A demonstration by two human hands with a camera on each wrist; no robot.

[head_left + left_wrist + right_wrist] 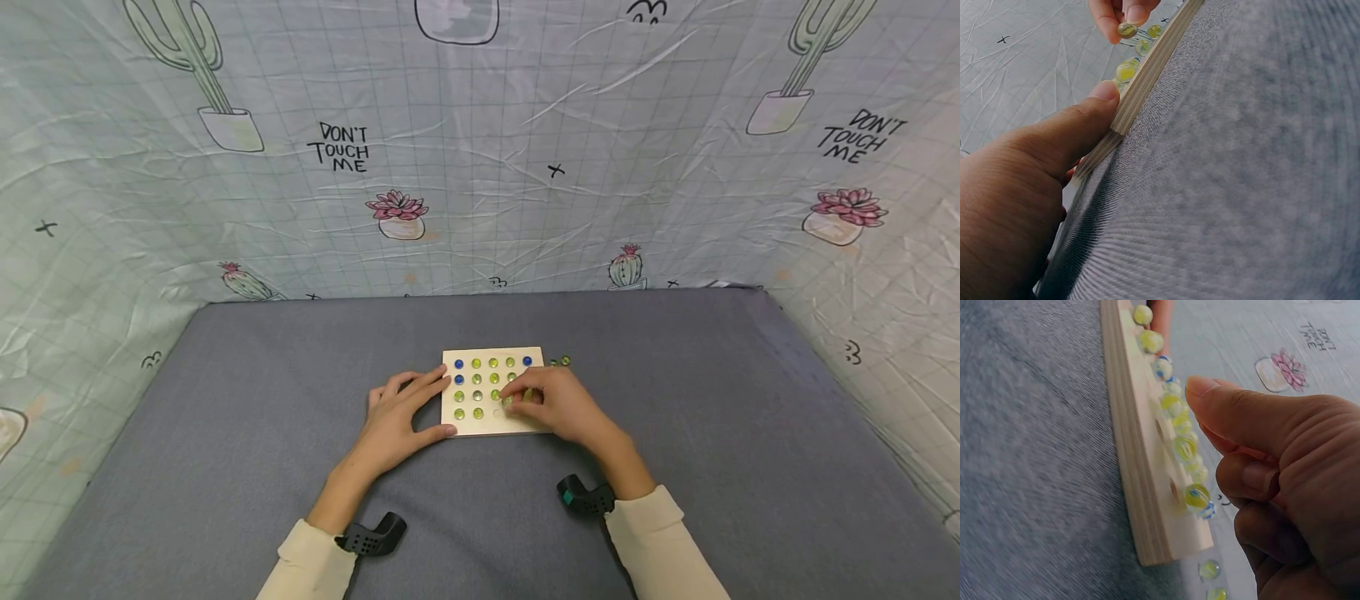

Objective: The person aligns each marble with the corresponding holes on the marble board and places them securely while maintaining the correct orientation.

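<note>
A pale wooden board [480,428] with rows of round hollows lies on the grey cloth, most of them filled with yellow-green glass marbles [476,379]. Blue marbles [527,361] sit at its far corners, with another [459,379] in the left column. My left hand [393,425] rests at the board's left side, fingers spread, thumb on the near corner and fingertips on the left edge. Over the near right part, my right hand [558,404] pinches a yellow-green marble [1127,30] between thumb and finger. It hides several hollows; an unfilled one [497,413] shows beside it.
Loose yellow-green marbles [566,360] lie on the cloth just past the board's far right corner. Grey cloth [315,358] covers the table. A printed fabric sheet [480,167] hangs behind and along both sides.
</note>
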